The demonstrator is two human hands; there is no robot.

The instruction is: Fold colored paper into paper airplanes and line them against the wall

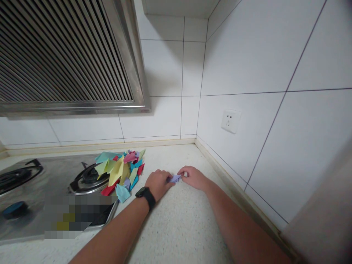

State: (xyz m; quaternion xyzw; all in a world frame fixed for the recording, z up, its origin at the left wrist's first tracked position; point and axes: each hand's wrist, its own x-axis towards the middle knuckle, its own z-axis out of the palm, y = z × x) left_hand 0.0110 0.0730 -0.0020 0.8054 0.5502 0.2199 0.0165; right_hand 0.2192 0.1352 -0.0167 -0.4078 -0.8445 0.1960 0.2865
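Observation:
A small piece of folded purple paper is at the countertop, between my two hands. My left hand, with a black watch on its wrist, grips the paper's left end between thumb and fingers. At the other end, my right hand pinches the paper's tip with thumb and forefinger. Left of my hands lies a heap of folded coloured papers, in yellow, green, blue, red, pink and purple, partly over the stove's right burner.
A steel gas stove with a knob is on the left, under a slatted range hood. The speckled countertop meets tiled walls at the back and right. A socket sits on the right wall.

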